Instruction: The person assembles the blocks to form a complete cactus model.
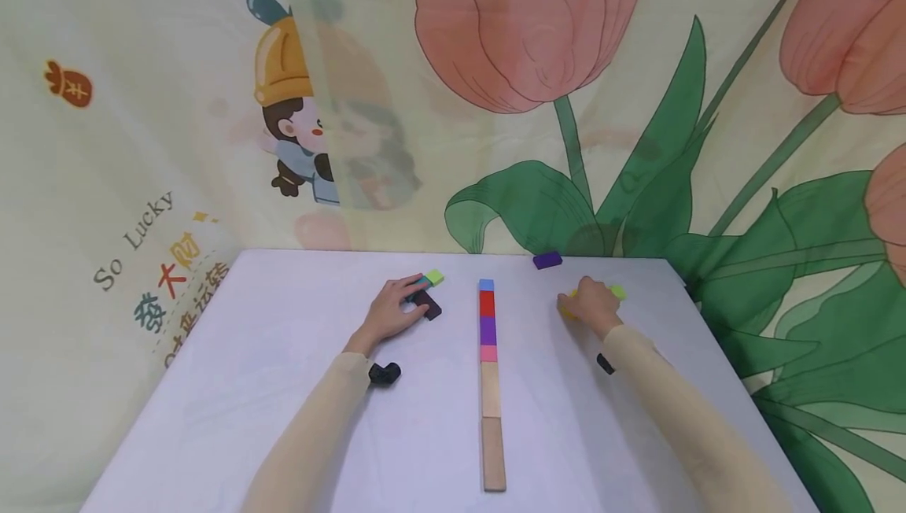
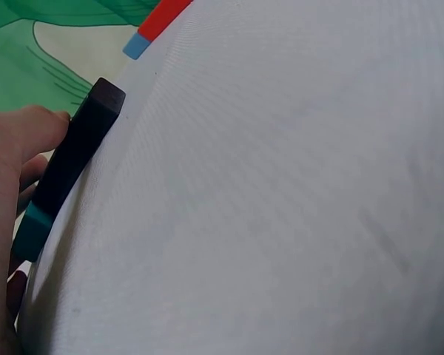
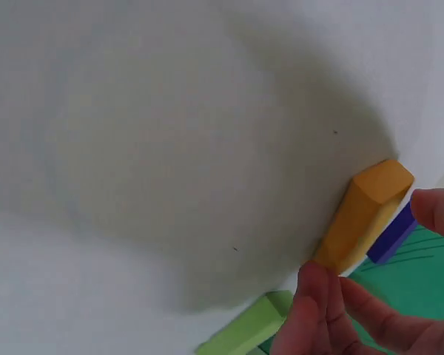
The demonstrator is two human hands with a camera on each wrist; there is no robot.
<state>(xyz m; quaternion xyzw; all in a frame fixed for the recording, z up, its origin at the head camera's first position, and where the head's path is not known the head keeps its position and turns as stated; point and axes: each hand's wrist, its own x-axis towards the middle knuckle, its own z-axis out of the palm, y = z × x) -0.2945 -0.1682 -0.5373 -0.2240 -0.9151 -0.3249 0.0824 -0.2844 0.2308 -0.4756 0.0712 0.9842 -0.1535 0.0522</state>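
My left hand (image 1: 388, 310) lies at the far left of the table, its fingers spread around a black block (image 1: 428, 305) and a teal block (image 1: 421, 285). In the left wrist view the thumb touches the side of the black block (image 2: 78, 151), with the other fingers partly hidden behind. A lime block (image 1: 435, 277) adjoins the teal one. At the far right, my right hand (image 1: 593, 305) reaches around a yellow-orange block (image 3: 362, 214). Its fingertips touch one end, while the thumb appears slightly apart from the other. Another lime block (image 3: 244, 325) lies beside these fingers.
Down the middle runs a straight row: a blue block (image 1: 486, 285), red block (image 1: 487, 304), purple block (image 1: 488, 330), pink block (image 1: 488, 353) and two wooden blocks (image 1: 491, 389). Another purple block (image 1: 547, 260) lies at the table's back edge, before a printed cloth.
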